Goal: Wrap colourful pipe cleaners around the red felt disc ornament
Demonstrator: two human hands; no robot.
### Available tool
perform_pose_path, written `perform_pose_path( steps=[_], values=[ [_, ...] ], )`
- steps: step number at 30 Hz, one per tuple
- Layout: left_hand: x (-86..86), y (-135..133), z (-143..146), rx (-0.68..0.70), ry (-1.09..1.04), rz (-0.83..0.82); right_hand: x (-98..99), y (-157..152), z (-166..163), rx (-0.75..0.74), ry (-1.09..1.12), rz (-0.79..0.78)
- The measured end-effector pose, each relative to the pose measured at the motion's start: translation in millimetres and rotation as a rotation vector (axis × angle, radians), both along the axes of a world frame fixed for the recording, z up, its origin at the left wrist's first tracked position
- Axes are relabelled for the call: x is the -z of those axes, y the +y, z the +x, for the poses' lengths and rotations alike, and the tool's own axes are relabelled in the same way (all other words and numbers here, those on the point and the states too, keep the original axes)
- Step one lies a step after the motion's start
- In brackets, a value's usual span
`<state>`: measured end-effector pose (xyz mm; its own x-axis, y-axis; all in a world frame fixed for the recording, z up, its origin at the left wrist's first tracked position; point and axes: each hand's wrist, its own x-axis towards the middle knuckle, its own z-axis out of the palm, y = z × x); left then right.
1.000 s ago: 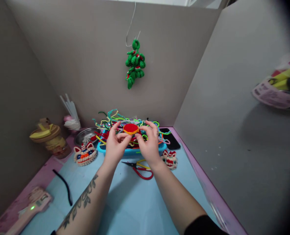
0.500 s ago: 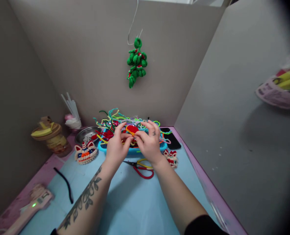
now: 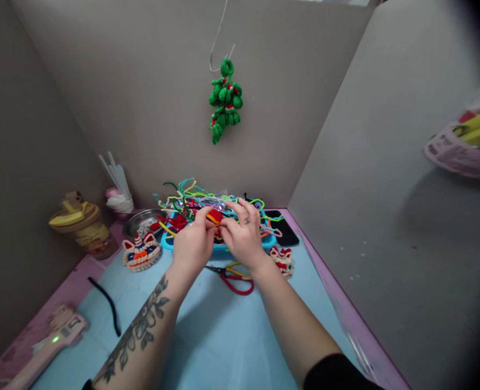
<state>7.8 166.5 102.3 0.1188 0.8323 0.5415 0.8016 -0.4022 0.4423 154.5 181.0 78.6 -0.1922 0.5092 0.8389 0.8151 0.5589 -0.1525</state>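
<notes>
Pale blue covers my desk (image 3: 227, 336); across it sits a blue basket (image 3: 223, 251) of fuzzy stems (image 3: 178, 222). My left hand (image 3: 193, 242) and right hand (image 3: 244, 238) pinch a small red-and-yellow piece (image 3: 216, 216) midway between them, neither nearer, its long axis hidden.

The one camera here sits up on the person's head, facing forward and tipped down, so it looks out along both forearms (image 3: 144, 319) to the left hand (image 3: 193, 242) and right hand (image 3: 243, 238) near its middle. It is close enough that the forearms run off the bottom edge, yet wide enough to catch the blue mat (image 3: 223, 330), the back wall (image 3: 154, 103) straight ahead, and the left wall (image 3: 16, 179) and right wall (image 3: 369, 157) flanking it.
</notes>
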Motion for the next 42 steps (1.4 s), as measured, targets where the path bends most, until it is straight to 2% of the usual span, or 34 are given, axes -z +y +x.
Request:
perform_pose_path(
  steps=[11,20,27,31,34,37,39,42],
  values=[
    [-11.2,-5,0,-0.015,0.120,-0.133,4.4,4,-1,-0.059,0.014,-0.002],
    [-13.7,-7,-1,-0.003,0.142,-0.118,-1.0,-3,-7,-0.033,0.081,-0.092],
    [-7.7,-4,-3,0.005,0.116,-0.067,-0.2,-4,-8,-0.015,0.115,-0.130],
    [-1.4,0,-4,0.013,-0.073,-0.040,-4.2,-3,-6,-0.027,0.197,-0.128],
    [4.0,5,-3,0.033,-0.421,0.009,-9.3,-2,-3,-0.017,0.407,-0.130],
    [8.6,10,1,0.089,-0.791,0.043,-12.3,-1,1,-0.022,0.629,-0.233],
    [10.9,13,4,0.125,-0.934,0.047,-12.4,1,2,-0.101,0.731,-0.363],
    [13.4,15,7,0.171,-1.003,0.032,-10.8,4,0,-0.303,0.920,-0.517]
  ],
)
